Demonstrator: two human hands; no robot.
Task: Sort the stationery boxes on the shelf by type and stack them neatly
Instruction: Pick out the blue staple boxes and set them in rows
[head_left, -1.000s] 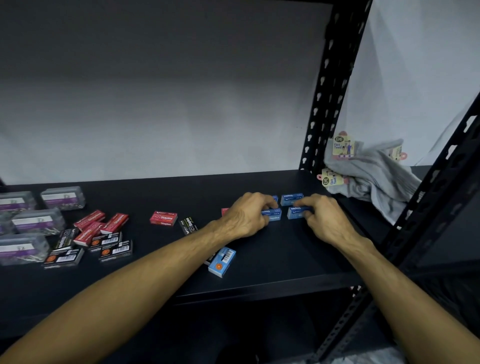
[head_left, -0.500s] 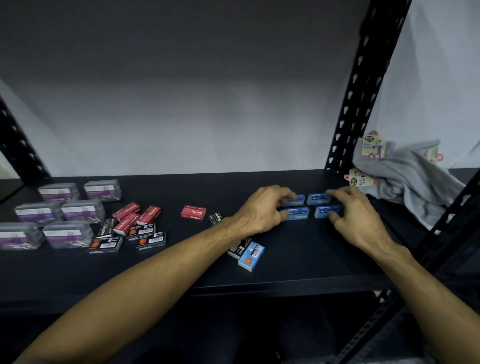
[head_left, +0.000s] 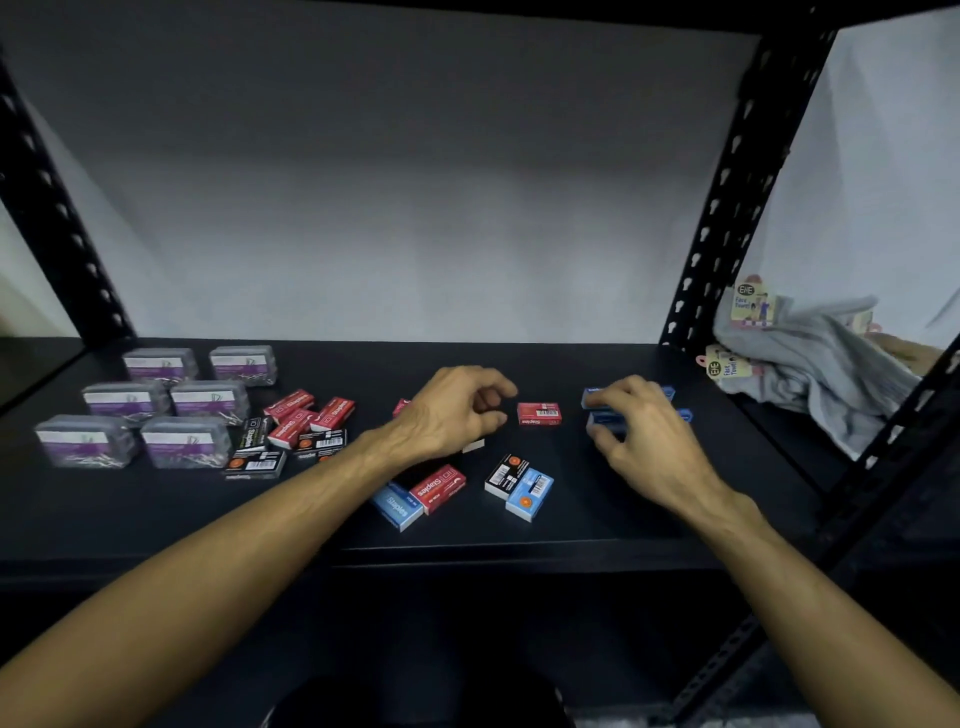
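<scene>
Left hand (head_left: 457, 415) withdrawn from the blue boxes (head_left: 608, 415) since half a second ago, now hovering left of them over the black shelf (head_left: 597, 514), fingers loosely curled, nothing held. Red staples box (head_left: 539, 414) exposed between the two hands, just right of the left fingertips, not touched. Right hand (head_left: 644, 431) kept on the blue boxes as before, fingers curled over the group's near side, thumb at the left end; exact pinch hard to make out. Near the left wrist: blue box (head_left: 397, 505) touching a red box (head_left: 437, 487); black box (head_left: 506, 475) against a light blue box (head_left: 530, 493). Far left of left hand: red and black boxes (head_left: 298, 426), then clear clip boxes (head_left: 156, 408). Grey cloth (head_left: 815, 364) beyond right hand.
</scene>
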